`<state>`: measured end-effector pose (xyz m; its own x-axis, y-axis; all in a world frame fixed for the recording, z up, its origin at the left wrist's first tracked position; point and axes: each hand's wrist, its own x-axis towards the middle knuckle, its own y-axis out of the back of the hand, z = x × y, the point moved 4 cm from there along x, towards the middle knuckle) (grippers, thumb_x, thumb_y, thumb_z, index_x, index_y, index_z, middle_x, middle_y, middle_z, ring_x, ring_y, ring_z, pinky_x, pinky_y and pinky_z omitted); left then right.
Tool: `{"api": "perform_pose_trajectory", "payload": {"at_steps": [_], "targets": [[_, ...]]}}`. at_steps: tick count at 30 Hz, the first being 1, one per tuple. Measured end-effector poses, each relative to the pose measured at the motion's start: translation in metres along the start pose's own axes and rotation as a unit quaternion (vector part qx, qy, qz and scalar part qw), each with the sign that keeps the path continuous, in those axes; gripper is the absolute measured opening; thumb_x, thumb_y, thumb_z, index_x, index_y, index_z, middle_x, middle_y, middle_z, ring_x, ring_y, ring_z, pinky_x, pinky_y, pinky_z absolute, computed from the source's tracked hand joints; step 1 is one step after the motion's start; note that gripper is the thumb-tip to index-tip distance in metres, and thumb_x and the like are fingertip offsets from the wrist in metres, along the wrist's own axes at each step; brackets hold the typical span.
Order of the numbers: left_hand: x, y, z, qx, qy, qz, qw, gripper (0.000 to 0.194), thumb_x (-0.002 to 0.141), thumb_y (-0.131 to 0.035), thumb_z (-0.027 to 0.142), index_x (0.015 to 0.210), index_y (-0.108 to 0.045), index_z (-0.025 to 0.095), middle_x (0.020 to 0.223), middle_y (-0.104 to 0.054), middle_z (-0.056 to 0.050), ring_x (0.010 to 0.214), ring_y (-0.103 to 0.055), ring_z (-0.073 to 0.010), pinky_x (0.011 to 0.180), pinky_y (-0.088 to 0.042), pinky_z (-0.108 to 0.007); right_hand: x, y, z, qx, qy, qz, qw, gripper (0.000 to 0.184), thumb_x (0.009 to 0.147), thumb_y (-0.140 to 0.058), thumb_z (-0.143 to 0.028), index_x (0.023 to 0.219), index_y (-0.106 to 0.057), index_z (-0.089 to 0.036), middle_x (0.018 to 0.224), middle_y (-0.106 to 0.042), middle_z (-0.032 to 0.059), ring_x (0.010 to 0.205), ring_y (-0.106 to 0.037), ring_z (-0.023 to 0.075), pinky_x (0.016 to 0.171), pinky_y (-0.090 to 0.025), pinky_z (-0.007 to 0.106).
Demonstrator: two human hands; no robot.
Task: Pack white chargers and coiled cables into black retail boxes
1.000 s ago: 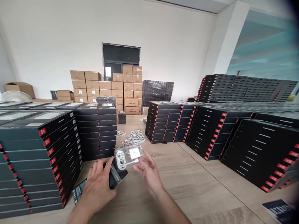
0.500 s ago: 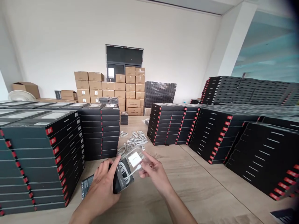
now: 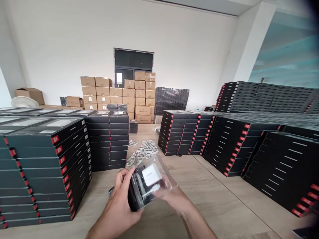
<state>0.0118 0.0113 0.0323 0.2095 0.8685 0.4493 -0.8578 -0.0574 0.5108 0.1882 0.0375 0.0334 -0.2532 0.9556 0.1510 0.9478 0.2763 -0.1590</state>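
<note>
My left hand [image 3: 122, 202] is closed around the left side of a charger package, with its thumb along the dark box sleeve [image 3: 134, 194]. A clear plastic tray [image 3: 167, 174] sticks out of the sleeve to the upper right. Inside lie a white charger [image 3: 151, 174] and a white cable [image 3: 143, 186], partly covered by the sleeve. My right hand [image 3: 170, 196] grips the package's right side, its fingers behind the clear plastic and partly blurred. Just beyond the package lie several coiled white cables [image 3: 147, 148] on the wooden table [image 3: 191, 179].
Tall stacks of black boxes stand at the left [image 3: 45, 172] and the right [image 3: 221, 146]. A dark flat piece lies behind my left hand. Brown cartons [image 3: 122, 96] and stacked black trays [image 3: 171, 99] stand by the far wall.
The package has come nearer and tilted up, with the charger facing me more. My right hand has shifted from the tray's far edge to behind its right side.
</note>
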Motion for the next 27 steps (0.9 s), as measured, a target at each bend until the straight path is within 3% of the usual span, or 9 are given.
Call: {"api": "perform_pose_trajectory", "payload": {"at_steps": [3, 5, 8, 10, 14, 17, 21, 24, 27], "targets": [[-0.002, -0.015, -0.002, -0.078, 0.014, 0.047, 0.996, 0.115, 0.056, -0.076, 0.014, 0.148, -0.008, 0.028, 0.145, -0.023, -0.012, 0.138, -0.029, -0.0330, 0.113, -0.028, -0.049, 0.001, 0.010, -0.017, -0.045, 0.090, 0.103, 0.990, 0.039, 0.074, -0.072, -0.046, 0.104, -0.070, -0.022, 0.096, -0.073, 0.0067, 0.079, -0.065, 0.0213, 0.066, -0.052, 0.030], [-0.003, -0.025, -0.005, -0.148, 0.003, 0.030, 0.988, 0.118, 0.060, -0.076, 0.016, 0.149, 0.001, 0.029, 0.151, -0.019, -0.012, 0.141, -0.025, -0.0321, 0.115, -0.025, -0.049, 0.002, 0.014, -0.025, -0.100, 0.136, 0.148, 0.974, 0.034, 0.079, -0.065, -0.049, 0.096, -0.073, -0.021, 0.089, -0.073, 0.0061, 0.073, -0.063, 0.0194, 0.064, -0.050, 0.028], [-0.004, -0.028, -0.011, -0.240, -0.002, 0.006, 0.971, 0.094, 0.081, -0.061, 0.023, 0.148, 0.004, 0.032, 0.155, -0.020, -0.010, 0.142, -0.026, -0.0264, 0.116, -0.021, -0.048, 0.003, 0.012, -0.029, -0.193, 0.166, 0.156, 0.954, 0.032, 0.083, -0.060, -0.049, 0.084, -0.074, -0.020, 0.077, -0.071, 0.0041, 0.068, -0.060, 0.0181, 0.064, -0.048, 0.027], [-0.003, -0.023, -0.017, -0.266, 0.007, 0.020, 0.964, 0.079, 0.088, -0.052, 0.026, 0.148, 0.000, 0.033, 0.155, -0.024, -0.009, 0.141, -0.028, -0.0244, 0.117, -0.022, -0.047, 0.003, 0.009, -0.028, -0.212, 0.168, 0.155, 0.950, 0.033, 0.085, -0.056, -0.049, 0.088, -0.073, -0.021, 0.080, -0.070, 0.0043, 0.071, -0.059, 0.0188, 0.065, -0.048, 0.027], [0.000, -0.018, -0.023, -0.248, 0.012, 0.040, 0.968, 0.071, 0.090, -0.051, 0.028, 0.147, -0.009, 0.034, 0.150, -0.033, -0.009, 0.138, -0.034, -0.0237, 0.115, -0.026, -0.044, 0.003, 0.005, -0.024, -0.196, 0.166, 0.158, 0.953, 0.033, 0.088, -0.054, -0.048, 0.102, -0.068, -0.021, 0.090, -0.069, 0.0057, 0.080, -0.060, 0.0203, 0.070, -0.049, 0.028], [0.000, -0.017, -0.024, -0.216, 0.004, 0.055, 0.975, 0.069, 0.090, -0.051, 0.028, 0.147, -0.012, 0.033, 0.147, -0.036, -0.009, 0.136, -0.037, -0.0238, 0.113, -0.031, -0.044, 0.004, 0.005, -0.021, -0.174, 0.174, 0.174, 0.953, 0.029, 0.086, -0.058, -0.047, 0.096, -0.064, -0.021, 0.078, -0.063, 0.0020, 0.067, -0.055, 0.0164, 0.062, -0.046, 0.025], [-0.001, -0.006, -0.015, -0.120, -0.047, 0.065, 0.990, 0.069, 0.089, -0.052, 0.025, 0.147, -0.016, 0.033, 0.157, -0.013, -0.008, 0.143, -0.023, -0.0279, 0.111, -0.035, -0.046, 0.003, 0.002, -0.022, -0.174, 0.191, 0.166, 0.952, 0.024, 0.085, -0.060, -0.045, 0.088, -0.061, -0.021, 0.070, -0.057, -0.0013, 0.062, -0.049, 0.0142, 0.059, -0.043, 0.023], [-0.001, 0.003, -0.004, -0.052, -0.093, 0.034, 0.994, 0.053, 0.088, -0.051, 0.023, 0.138, -0.038, 0.032, 0.158, -0.010, -0.007, 0.142, -0.025, -0.0292, 0.112, -0.033, -0.047, 0.003, 0.001, -0.021, -0.172, 0.193, 0.144, 0.955, 0.022, 0.086, -0.059, -0.044, 0.091, -0.062, -0.022, 0.075, -0.060, -0.0003, 0.067, -0.053, 0.0153, 0.062, -0.044, 0.024], [0.000, 0.005, -0.001, -0.035, -0.111, 0.025, 0.993, 0.026, 0.088, -0.051, 0.020, 0.111, -0.058, 0.027, 0.154, -0.020, -0.007, 0.139, -0.032, -0.0286, 0.112, -0.034, -0.046, 0.004, 0.003, -0.019, -0.170, 0.185, 0.145, 0.957, 0.024, 0.087, -0.058, -0.044, 0.097, -0.063, -0.022, 0.086, -0.065, 0.0027, 0.076, -0.058, 0.0177, 0.067, -0.048, 0.026]]}}
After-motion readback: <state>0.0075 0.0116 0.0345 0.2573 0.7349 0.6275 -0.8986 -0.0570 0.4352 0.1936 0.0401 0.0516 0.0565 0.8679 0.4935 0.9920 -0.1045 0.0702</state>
